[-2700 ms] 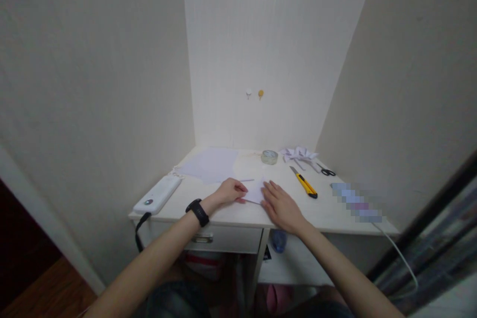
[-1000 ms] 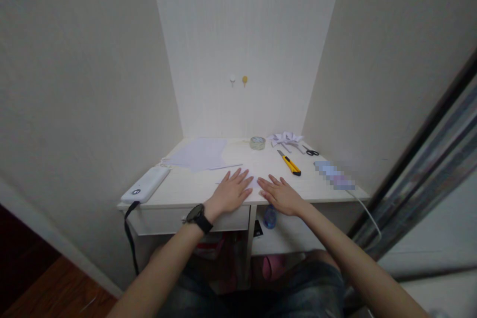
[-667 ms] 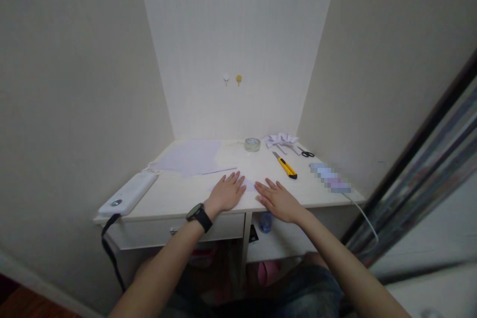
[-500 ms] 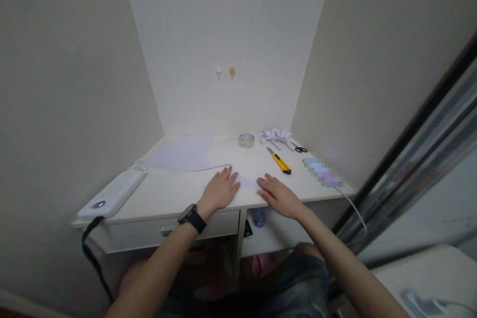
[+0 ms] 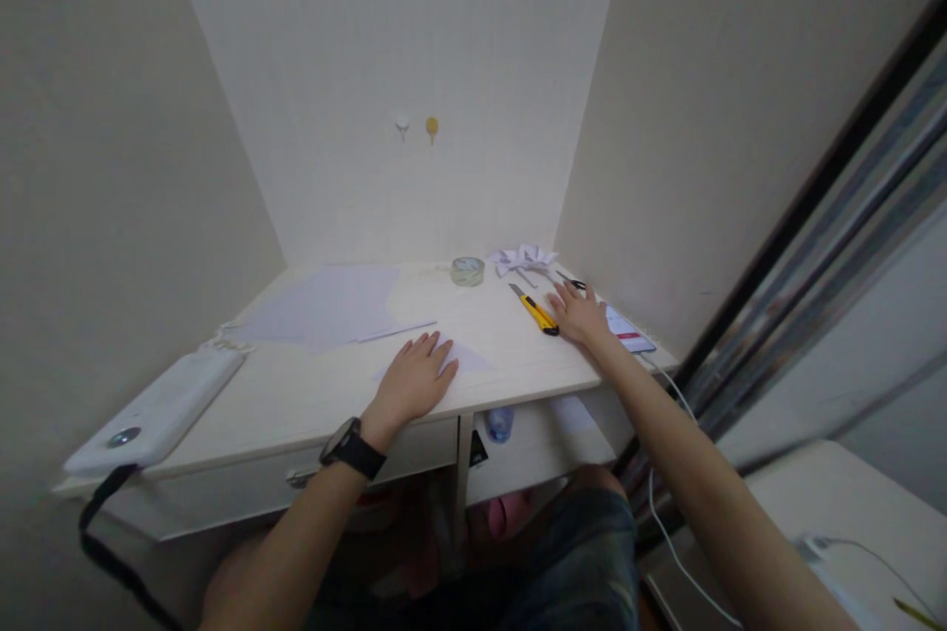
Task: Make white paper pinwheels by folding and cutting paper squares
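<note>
My left hand (image 5: 415, 375) lies flat, fingers stretched out, on a folded piece of white paper (image 5: 468, 361) near the desk's front edge. Farther right, my right hand (image 5: 581, 314) reaches over the desk with its fingers spread. It is beside a yellow utility knife (image 5: 538, 312), whose blade points away to the left. Black-handled scissors (image 5: 573, 282) lie just beyond the right fingertips, partly covered by them. Whether the right hand touches the scissors or the desk I cannot tell. A phone (image 5: 627, 329) lies just right of that hand.
White sheets (image 5: 318, 306) cover the desk's back left. A clear tape roll (image 5: 468, 271) and folded paper pieces (image 5: 522, 259) stand along the back. At the left edge lies a white device (image 5: 159, 409) with a black strap. A white cable (image 5: 673, 383) runs off the right edge.
My right hand has left the folded paper and moved right and forward, past the utility knife towards the scissors. My left hand stays on the paper. The view has shifted right.
</note>
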The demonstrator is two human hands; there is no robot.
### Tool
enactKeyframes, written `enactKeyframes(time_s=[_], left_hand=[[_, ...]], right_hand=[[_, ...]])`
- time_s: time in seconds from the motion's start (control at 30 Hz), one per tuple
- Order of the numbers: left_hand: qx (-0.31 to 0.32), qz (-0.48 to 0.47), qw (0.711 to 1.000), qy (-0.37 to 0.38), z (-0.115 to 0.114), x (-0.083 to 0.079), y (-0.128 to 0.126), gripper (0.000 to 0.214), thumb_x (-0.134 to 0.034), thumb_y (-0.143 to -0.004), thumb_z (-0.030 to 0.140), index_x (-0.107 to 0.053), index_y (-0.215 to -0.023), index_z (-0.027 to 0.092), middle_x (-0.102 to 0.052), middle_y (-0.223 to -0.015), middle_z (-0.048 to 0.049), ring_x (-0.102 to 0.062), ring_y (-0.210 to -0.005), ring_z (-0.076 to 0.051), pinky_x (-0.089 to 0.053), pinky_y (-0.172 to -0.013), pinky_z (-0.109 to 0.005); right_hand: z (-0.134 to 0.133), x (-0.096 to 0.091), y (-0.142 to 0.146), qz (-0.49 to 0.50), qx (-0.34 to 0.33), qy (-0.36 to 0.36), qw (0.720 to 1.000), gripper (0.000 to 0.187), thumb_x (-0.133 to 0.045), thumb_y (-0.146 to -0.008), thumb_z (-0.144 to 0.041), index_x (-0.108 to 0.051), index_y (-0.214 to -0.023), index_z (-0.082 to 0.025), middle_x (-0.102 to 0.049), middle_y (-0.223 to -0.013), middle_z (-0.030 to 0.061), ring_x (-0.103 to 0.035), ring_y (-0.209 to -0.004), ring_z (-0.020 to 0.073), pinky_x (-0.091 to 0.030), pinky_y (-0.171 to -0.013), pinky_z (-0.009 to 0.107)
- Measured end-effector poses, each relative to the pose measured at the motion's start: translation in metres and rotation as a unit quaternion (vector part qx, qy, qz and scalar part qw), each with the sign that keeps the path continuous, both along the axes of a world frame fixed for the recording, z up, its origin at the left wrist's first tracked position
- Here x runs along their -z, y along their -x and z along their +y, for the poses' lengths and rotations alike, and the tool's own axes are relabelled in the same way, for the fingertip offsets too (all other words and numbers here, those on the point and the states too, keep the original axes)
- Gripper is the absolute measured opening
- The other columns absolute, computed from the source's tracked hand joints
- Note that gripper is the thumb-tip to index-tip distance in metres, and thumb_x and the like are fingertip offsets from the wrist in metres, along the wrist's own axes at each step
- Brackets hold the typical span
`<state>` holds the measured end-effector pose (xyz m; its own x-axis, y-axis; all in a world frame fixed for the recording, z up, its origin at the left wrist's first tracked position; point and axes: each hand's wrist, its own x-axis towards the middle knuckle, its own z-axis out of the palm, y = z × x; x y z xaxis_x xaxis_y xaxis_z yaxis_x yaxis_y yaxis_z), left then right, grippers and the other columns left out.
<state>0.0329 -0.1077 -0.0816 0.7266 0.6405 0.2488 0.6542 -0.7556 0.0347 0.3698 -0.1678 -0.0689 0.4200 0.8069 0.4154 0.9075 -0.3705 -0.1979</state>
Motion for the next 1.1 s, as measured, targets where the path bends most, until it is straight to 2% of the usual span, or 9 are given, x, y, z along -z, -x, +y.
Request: enactKeyframes(time_s=[0.13,0.27,0.37,0.43,0.5,0.63,0.73,0.87,1.1], left_hand=[[-0.001,0.010,1.000,-0.011,0.002,0.000,0.000,0.056,-0.031,-0.099,0.043,-0.049,-0.142,0.012,-0.040,-0.151,-0.0182,-0.037,-0.140,-0.032,-0.028,-0.115,-0.047],[-0.001,0.004,1.000,-0.020,0.004,0.002,0.000,0.056,-0.031,-0.099,0.043,-0.050,-0.142,0.012,-0.041,-0.151,-0.0177,-0.038,-0.140,-0.032,-0.028,-0.115,-0.047],[-0.027,0.007,0.999,-0.027,0.004,0.002,-0.001,0.056,-0.033,-0.098,0.044,-0.050,-0.142,0.013,-0.041,-0.150,-0.0191,-0.036,-0.141,-0.035,-0.027,-0.115,-0.049],[-0.052,0.013,0.998,-0.034,0.003,0.001,-0.001,0.058,-0.034,-0.098,0.046,-0.048,-0.144,0.013,-0.043,-0.148,-0.0211,-0.035,-0.140,-0.038,-0.027,-0.114,-0.050],[-0.069,0.016,0.997,-0.039,0.002,0.000,-0.001,0.061,-0.034,-0.097,0.048,-0.044,-0.145,0.012,-0.045,-0.146,-0.0227,-0.036,-0.139,-0.039,-0.027,-0.113,-0.051],[-0.074,-0.003,0.996,-0.043,0.000,-0.002,-0.001,0.063,-0.037,-0.096,0.048,-0.042,-0.146,0.010,-0.046,-0.145,-0.0223,-0.038,-0.138,-0.037,-0.029,-0.112,-0.050],[-0.060,-0.024,0.997,-0.046,0.001,-0.002,-0.001,0.063,-0.040,-0.095,0.049,-0.044,-0.144,0.010,-0.048,-0.143,-0.0218,-0.043,-0.134,-0.034,-0.032,-0.111,-0.049],[-0.042,-0.041,0.997,-0.055,0.002,-0.002,0.000,0.063,-0.042,-0.095,0.050,-0.046,-0.143,0.009,-0.045,-0.145,-0.0230,-0.042,-0.135,-0.034,-0.033,-0.111,-0.047],[-0.020,-0.059,0.996,-0.061,0.004,0.001,0.000,0.063,-0.043,-0.095,0.051,-0.046,-0.143,0.011,-0.043,-0.147,-0.0212,-0.040,-0.137,-0.033,-0.033,-0.112,-0.047]], right_hand=[[0.004,-0.001,-0.011,-0.012,0.001,0.025,1.000,0.058,-0.024,-0.100,-0.049,-0.041,-0.147,-0.019,-0.040,-0.152,0.0165,-0.032,-0.140,0.0323,-0.024,-0.110,0.057],[0.003,-0.008,0.009,-0.038,-0.034,-0.002,0.999,0.057,-0.022,-0.102,-0.044,-0.056,-0.133,-0.011,-0.055,-0.136,0.0211,-0.044,-0.130,0.0305,-0.027,-0.109,0.047],[0.003,-0.011,0.035,-0.037,-0.068,0.010,0.997,0.057,-0.019,-0.102,-0.047,-0.065,-0.119,-0.018,-0.068,-0.116,0.0135,-0.057,-0.113,0.0251,-0.034,-0.103,0.038],[0.003,-0.010,0.052,-0.016,-0.061,0.043,0.997,0.061,-0.023,-0.098,-0.058,-0.064,-0.118,-0.018,-0.068,-0.109,0.0153,-0.059,-0.106,0.0277,-0.041,-0.094,0.039],[0.003,-0.009,0.065,-0.008,-0.046,0.055,0.997,0.061,-0.035,-0.093,-0.063,-0.061,-0.121,-0.016,-0.066,-0.112,0.0175,-0.057,-0.107,0.0307,-0.043,-0.090,0.040],[0.004,-0.007,0.076,-0.006,0.007,0.042,0.999,0.054,-0.053,-0.089,-0.048,-0.051,-0.129,-0.013,-0.056,-0.123,0.0221,-0.055,-0.110,0.0336,-0.045,-0.088,0.042],[0.007,-0.008,0.072,0.005,0.024,0.050,0.998,0.048,-0.051,-0.089,-0.035,-0.049,-0.131,-0.013,-0.055,-0.123,0.0229,-0.057,-0.109,0.0335,-0.045,-0.088,0.043],[0.017,-0.010,0.059,0.027,0.031,0.080,0.996,0.046,-0.051,-0.085,-0.024,-0.048,-0.131,-0.014,-0.061,-0.116,0.0202,-0.058,-0.108,0.0332,-0.047,-0.086,0.043],[0.046,-0.005,0.052,0.029,0.060,0.072,0.995,0.040,-0.046,-0.092,-0.033,-0.057,-0.123,-0.010,-0.056,-0.124,0.0239,-0.052,-0.116,0.0360,-0.046,-0.088,0.047]])
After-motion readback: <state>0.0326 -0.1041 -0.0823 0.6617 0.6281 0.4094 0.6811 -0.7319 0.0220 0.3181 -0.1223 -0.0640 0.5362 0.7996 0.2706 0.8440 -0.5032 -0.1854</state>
